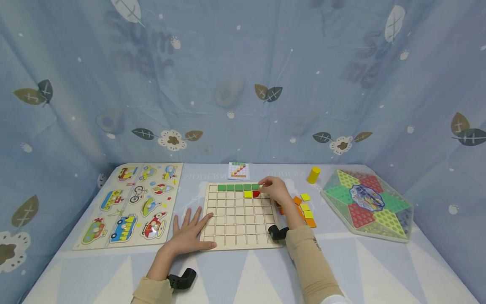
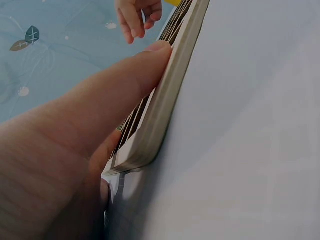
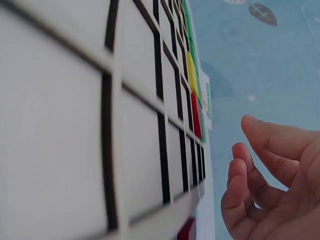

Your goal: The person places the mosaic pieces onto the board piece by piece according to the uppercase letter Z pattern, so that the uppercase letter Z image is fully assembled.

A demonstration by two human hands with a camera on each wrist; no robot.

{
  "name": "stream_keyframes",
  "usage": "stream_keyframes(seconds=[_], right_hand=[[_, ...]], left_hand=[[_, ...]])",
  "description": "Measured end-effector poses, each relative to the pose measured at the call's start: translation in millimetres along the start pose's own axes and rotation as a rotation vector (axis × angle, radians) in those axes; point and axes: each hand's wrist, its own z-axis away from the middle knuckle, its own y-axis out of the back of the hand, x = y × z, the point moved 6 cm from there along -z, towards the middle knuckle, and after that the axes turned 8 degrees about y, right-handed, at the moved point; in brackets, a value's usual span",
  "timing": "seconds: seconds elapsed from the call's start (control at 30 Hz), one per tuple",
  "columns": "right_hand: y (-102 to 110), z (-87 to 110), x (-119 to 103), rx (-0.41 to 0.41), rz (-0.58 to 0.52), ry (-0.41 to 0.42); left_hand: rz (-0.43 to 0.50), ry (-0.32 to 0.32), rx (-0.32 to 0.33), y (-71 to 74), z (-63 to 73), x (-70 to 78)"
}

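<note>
A wooden grid board [image 1: 239,219] lies on the table. Along its far side runs a row of green tiles [image 1: 234,187]. Below them sit a yellow tile [image 1: 248,194] and, beside it, a red piece [image 1: 256,194] with a rounded side. My right hand [image 1: 276,191] hovers at the board's far right corner, close to the red piece. In the right wrist view its fingers [image 3: 240,190] are loosely bent, with nothing between them. With fingers spread, my left hand [image 1: 186,238] rests at the board's left edge, its thumb [image 2: 135,70] touching the near rim.
Behind the board lies a pattern card [image 1: 238,171]. Loose orange and yellow tiles [image 1: 308,214] are scattered right of the board, partly behind my right arm. A yellow cylinder [image 1: 313,175] stands farther back. A star-patterned game board [image 1: 366,202] lies right, a picture puzzle [image 1: 81,245] left.
</note>
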Motion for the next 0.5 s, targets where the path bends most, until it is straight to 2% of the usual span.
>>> stream_keyframes(seconds=[0.13,0.37,0.5], right_hand=[[14,6.1,14,0.019,-0.046,-0.055],[34,17.0,36,0.082,-0.027,-0.173],[35,22.4,44,0.055,-0.007,-0.222]], left_hand=[[0.001,-0.005,0.006,-0.5,-0.9,-1.5],[0.007,-0.005,-0.001,-0.7,-1.8,-2.0],[0.008,-0.001,-0.005,0.0,-0.3,-0.9]])
